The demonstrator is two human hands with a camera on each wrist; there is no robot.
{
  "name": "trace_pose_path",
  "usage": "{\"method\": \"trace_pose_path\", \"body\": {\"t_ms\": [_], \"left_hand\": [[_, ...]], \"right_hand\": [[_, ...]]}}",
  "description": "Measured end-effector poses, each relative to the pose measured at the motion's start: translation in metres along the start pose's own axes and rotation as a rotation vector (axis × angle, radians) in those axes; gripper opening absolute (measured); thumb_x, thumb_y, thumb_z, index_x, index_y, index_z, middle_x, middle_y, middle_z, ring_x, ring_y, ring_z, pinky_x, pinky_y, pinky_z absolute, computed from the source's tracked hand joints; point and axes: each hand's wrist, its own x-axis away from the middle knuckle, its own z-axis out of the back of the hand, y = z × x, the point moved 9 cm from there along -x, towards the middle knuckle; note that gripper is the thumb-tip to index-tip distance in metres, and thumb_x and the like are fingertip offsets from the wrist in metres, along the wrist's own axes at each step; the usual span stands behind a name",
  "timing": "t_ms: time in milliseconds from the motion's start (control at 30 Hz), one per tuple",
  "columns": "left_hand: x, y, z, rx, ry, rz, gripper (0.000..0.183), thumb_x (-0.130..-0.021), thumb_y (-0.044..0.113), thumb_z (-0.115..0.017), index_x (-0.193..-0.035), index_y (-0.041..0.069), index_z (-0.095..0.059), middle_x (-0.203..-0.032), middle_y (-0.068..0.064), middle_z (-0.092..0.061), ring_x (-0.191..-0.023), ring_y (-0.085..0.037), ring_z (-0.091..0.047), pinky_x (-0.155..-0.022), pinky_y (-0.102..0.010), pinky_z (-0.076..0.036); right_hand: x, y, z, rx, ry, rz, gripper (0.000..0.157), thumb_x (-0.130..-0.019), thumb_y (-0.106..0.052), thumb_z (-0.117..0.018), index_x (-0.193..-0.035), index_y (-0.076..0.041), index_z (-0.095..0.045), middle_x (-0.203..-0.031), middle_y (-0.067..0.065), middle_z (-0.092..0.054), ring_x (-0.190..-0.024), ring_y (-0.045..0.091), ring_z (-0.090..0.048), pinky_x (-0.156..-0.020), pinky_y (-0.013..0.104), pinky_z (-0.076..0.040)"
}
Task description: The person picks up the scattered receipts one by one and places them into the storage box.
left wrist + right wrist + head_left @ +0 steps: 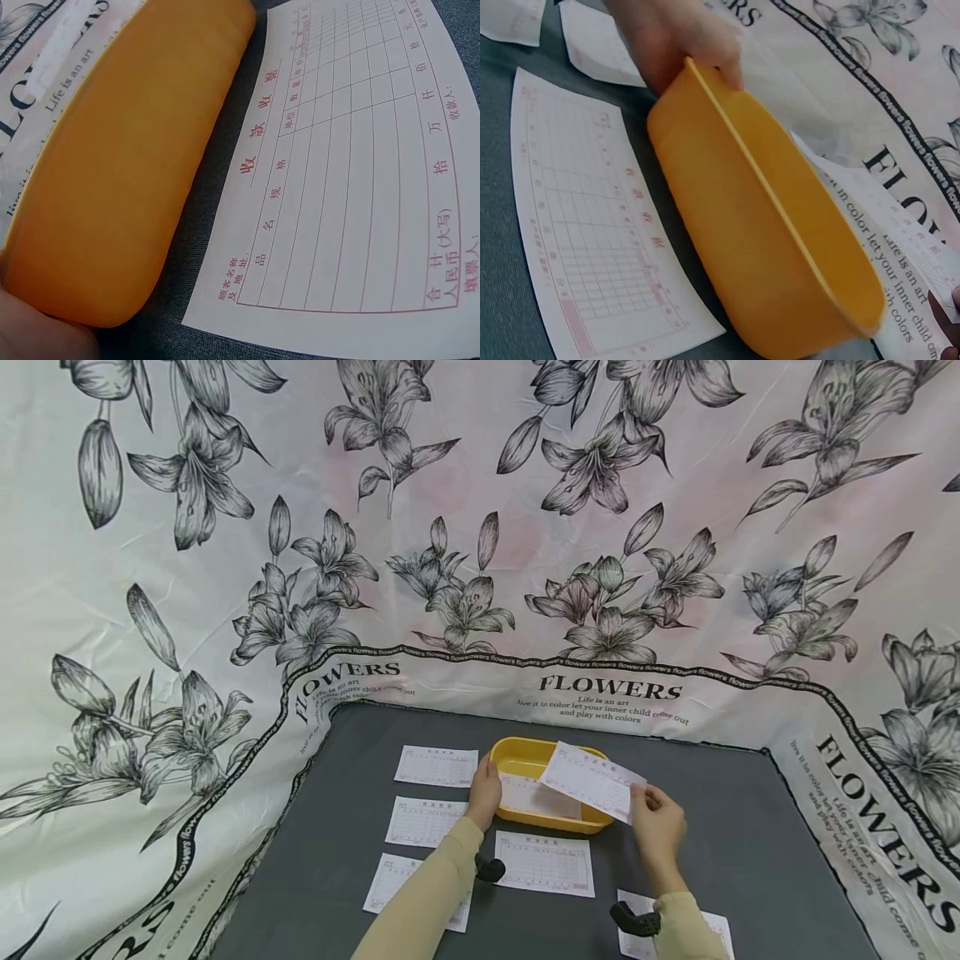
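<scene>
Sleeves (420,902) are extended toward the yellow tray (551,822), whose left end is gripped by the left hand (486,793). Above it, a payment receipt (588,779) is pinched by the right hand (660,828).

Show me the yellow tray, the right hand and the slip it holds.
Yellow tray (724,217), right wrist view, outer wall.
Right hand (660,825), head view, its middle.
Slip (591,780), head view, its printed face.

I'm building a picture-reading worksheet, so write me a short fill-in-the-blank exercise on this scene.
1. The yellow tray is gripped by the person's ____ hand.
2. In the head view, ____ sheets lie in a column left of the tray.
3. The large word printed on the floral cloth behind the tray is ____.

Missing words: left; three; FLOWERS.
</scene>
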Motion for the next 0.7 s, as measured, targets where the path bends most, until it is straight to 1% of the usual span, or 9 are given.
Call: {"method": "trace_pose_path", "body": {"t_ms": [67, 167, 333, 433, 533, 600, 700], "left_hand": [[-0.001, 0.000, 0.000, -0.005, 0.005, 0.001, 0.051, -0.119, 0.026, -0.030, -0.165, 0.004, -0.034, -0.166, -0.018, -0.042, -0.153, -0.038, -0.040, -0.128, -0.054, -0.031], [-0.002, 0.000, 0.001, -0.012, 0.016, -0.013, 0.052, -0.119, 0.027, -0.030, -0.164, 0.003, -0.034, -0.166, -0.019, -0.042, -0.153, -0.038, -0.040, -0.128, -0.055, -0.032], [-0.003, -0.001, 0.004, -0.004, 0.024, -0.038, 0.051, -0.119, 0.026, -0.030, -0.164, 0.002, -0.034, -0.165, -0.019, -0.043, -0.152, -0.039, -0.041, -0.128, -0.056, -0.032], [-0.004, -0.003, 0.003, -0.003, 0.020, -0.028, 0.051, -0.119, 0.027, -0.031, -0.165, 0.004, -0.034, -0.166, -0.018, -0.042, -0.153, -0.038, -0.040, -0.128, -0.055, -0.031], [-0.004, -0.002, 0.002, -0.002, 0.013, -0.022, 0.051, -0.119, 0.027, -0.030, -0.165, 0.004, -0.034, -0.166, -0.017, -0.042, -0.154, -0.038, -0.039, -0.129, -0.055, -0.030], [-0.004, -0.001, 0.002, -0.004, 0.012, -0.017, 0.051, -0.119, 0.027, -0.030, -0.165, 0.004, -0.035, -0.166, -0.017, -0.042, -0.154, -0.038, -0.039, -0.129, -0.055, -0.030], [-0.003, -0.002, 0.001, -0.014, 0.012, -0.010, 0.051, -0.119, 0.027, -0.031, -0.164, 0.004, -0.035, -0.166, -0.018, -0.042, -0.154, -0.038, -0.040, -0.129, -0.055, -0.030]], "right_hand": [[0.000, 0.000, -0.006, 0.009, -0.009, 0.001, 0.039, -0.106, -0.030, -0.065, -0.122, 0.005, -0.075, -0.111, 0.026, -0.077, -0.084, 0.021, -0.068, -0.058, 0.007, -0.040], [0.001, -0.002, -0.015, 0.009, -0.022, 0.007, 0.038, -0.106, -0.029, -0.065, -0.122, 0.003, -0.076, -0.109, 0.025, -0.078, -0.089, 0.029, -0.069, -0.063, 0.014, -0.043], [0.003, -0.006, -0.028, 0.007, -0.048, 0.014, 0.036, -0.105, -0.027, -0.066, -0.121, 0.003, -0.076, -0.108, 0.025, -0.077, -0.094, 0.035, -0.069, -0.076, 0.035, -0.048], [0.002, -0.007, -0.034, 0.014, -0.062, 0.028, 0.035, -0.105, -0.026, -0.066, -0.122, 0.004, -0.076, -0.108, 0.026, -0.077, -0.095, 0.039, -0.069, -0.084, 0.046, -0.048], [0.000, -0.008, -0.041, 0.029, -0.082, 0.053, 0.035, -0.105, -0.024, -0.066, -0.121, 0.005, -0.076, -0.108, 0.027, -0.077, -0.097, 0.042, -0.069, -0.095, 0.056, -0.044], [0.000, -0.009, -0.045, 0.042, -0.096, 0.073, 0.033, -0.104, -0.023, -0.067, -0.119, 0.005, -0.076, -0.106, 0.027, -0.077, -0.098, 0.043, -0.069, -0.100, 0.061, -0.039], [0.001, -0.012, -0.051, 0.076, -0.113, 0.108, 0.031, -0.105, -0.021, -0.066, -0.115, 0.006, -0.076, -0.102, 0.026, -0.077, -0.097, 0.045, -0.068, -0.100, 0.066, -0.034]]}}
